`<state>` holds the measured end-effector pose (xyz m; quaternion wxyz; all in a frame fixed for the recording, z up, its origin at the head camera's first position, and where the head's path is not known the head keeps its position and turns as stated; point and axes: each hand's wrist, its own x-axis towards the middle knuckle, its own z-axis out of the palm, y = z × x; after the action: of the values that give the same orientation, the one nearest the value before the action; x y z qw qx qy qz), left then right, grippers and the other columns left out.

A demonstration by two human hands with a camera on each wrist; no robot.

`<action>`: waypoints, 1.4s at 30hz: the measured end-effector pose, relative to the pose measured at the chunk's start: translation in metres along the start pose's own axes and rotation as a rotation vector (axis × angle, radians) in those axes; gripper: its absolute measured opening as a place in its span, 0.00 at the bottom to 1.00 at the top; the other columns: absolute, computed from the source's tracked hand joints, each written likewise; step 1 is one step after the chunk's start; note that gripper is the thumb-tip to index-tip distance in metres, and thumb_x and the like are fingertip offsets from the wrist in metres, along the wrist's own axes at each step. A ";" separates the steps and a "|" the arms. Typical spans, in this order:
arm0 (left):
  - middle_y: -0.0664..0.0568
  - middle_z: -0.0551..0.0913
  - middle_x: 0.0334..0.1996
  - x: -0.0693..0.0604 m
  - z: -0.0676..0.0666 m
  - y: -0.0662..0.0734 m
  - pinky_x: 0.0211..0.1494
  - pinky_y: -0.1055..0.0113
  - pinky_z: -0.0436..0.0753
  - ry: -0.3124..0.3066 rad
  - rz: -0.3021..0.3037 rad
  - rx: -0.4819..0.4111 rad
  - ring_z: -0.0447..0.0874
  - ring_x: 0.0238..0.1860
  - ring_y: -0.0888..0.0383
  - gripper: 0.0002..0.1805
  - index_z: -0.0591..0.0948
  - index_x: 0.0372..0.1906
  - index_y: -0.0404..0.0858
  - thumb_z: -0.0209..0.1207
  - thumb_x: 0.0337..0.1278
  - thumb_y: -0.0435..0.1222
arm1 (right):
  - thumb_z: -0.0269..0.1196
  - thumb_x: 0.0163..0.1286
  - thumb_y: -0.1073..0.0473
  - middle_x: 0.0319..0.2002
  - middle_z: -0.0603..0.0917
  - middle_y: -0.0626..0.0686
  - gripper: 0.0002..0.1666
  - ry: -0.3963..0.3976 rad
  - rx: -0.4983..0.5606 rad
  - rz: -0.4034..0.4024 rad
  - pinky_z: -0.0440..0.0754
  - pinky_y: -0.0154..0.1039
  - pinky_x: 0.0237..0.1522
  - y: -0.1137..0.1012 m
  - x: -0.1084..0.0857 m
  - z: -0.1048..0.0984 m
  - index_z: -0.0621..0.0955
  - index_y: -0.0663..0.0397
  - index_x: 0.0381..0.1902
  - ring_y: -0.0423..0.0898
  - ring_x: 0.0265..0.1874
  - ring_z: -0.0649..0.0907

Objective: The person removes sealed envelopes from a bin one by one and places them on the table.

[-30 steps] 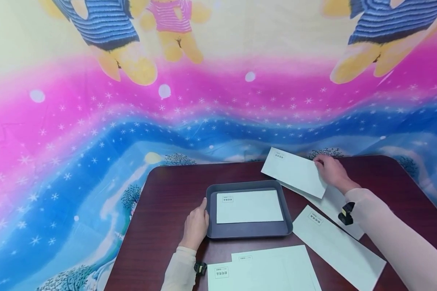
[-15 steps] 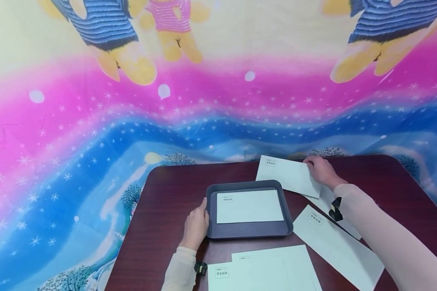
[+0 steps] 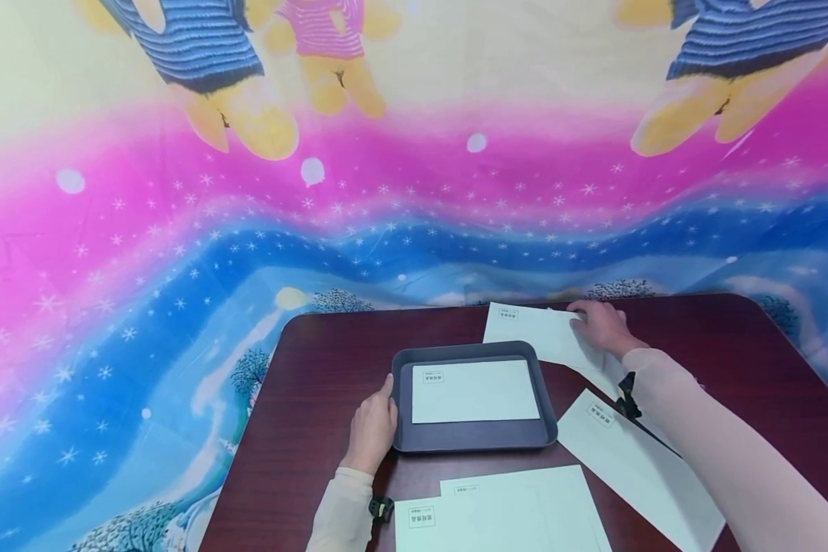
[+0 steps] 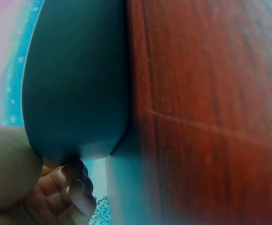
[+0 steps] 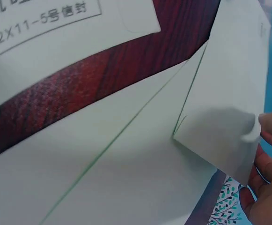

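Note:
My left hand (image 3: 372, 429) grips the left side of a dark grey tray (image 3: 469, 441); the left wrist view shows fingers (image 4: 82, 192) curled at the rim. A white envelope (image 3: 476, 392) with a printed box lies in the tray. At the table's back, my right hand (image 3: 603, 326) pinches the right end of another white envelope (image 3: 527, 333). In the right wrist view this held envelope (image 5: 224, 89) bulges slightly under the thumb. Beneath it lies a further envelope (image 5: 103, 173), partly hidden by the held one and the right forearm.
One envelope (image 3: 645, 471) lies slanted to the right of the tray. Overlapping envelopes (image 3: 504, 514) lie at the front, cut off by the frame's edge. All rest on a dark red wooden table (image 3: 317, 368). A patterned cloth (image 3: 414, 169) hangs behind it.
My right hand has moved left and slightly down with the pinched envelope, which now lies lower and less slanted, just behind the tray. My left hand and the tray have stayed put.

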<state>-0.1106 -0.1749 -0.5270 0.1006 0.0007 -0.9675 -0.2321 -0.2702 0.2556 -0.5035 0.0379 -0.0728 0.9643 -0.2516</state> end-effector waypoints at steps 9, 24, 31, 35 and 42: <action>0.37 0.89 0.42 0.000 0.000 0.001 0.19 0.65 0.67 -0.011 -0.008 -0.004 0.66 0.13 0.60 0.25 0.75 0.70 0.36 0.57 0.69 0.30 | 0.55 0.78 0.54 0.64 0.75 0.74 0.29 -0.060 0.061 0.004 0.62 0.72 0.61 0.004 -0.001 0.004 0.71 0.66 0.69 0.72 0.62 0.74; 0.38 0.88 0.36 -0.001 0.000 0.001 0.19 0.64 0.68 0.017 0.016 0.000 0.69 0.15 0.59 0.25 0.76 0.68 0.34 0.57 0.67 0.29 | 0.55 0.78 0.53 0.65 0.75 0.73 0.28 -0.002 0.059 -0.044 0.64 0.72 0.61 0.001 -0.007 0.001 0.73 0.66 0.68 0.72 0.62 0.74; 0.39 0.87 0.32 -0.001 0.000 0.000 0.19 0.66 0.65 0.010 0.015 0.000 0.64 0.14 0.61 0.25 0.76 0.69 0.34 0.57 0.68 0.29 | 0.54 0.79 0.55 0.65 0.74 0.71 0.27 0.019 0.115 -0.122 0.72 0.67 0.61 -0.014 -0.008 -0.003 0.74 0.69 0.66 0.70 0.64 0.74; 0.39 0.87 0.31 -0.001 0.000 0.000 0.18 0.66 0.64 0.006 0.008 -0.005 0.63 0.13 0.61 0.25 0.75 0.69 0.35 0.57 0.68 0.29 | 0.55 0.79 0.55 0.65 0.75 0.70 0.25 0.048 0.118 -0.181 0.72 0.66 0.62 -0.027 -0.011 -0.007 0.76 0.68 0.64 0.69 0.64 0.75; 0.39 0.86 0.31 0.000 -0.001 0.001 0.18 0.67 0.63 0.000 0.006 -0.012 0.62 0.13 0.61 0.25 0.75 0.70 0.35 0.56 0.69 0.29 | 0.56 0.78 0.58 0.64 0.77 0.68 0.21 0.076 0.119 -0.253 0.73 0.65 0.62 -0.053 -0.020 -0.012 0.78 0.65 0.61 0.67 0.64 0.75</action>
<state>-0.1101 -0.1750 -0.5257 0.1012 -0.0026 -0.9661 -0.2375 -0.2458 0.2191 -0.4661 -0.0265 -0.1819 0.9315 -0.3137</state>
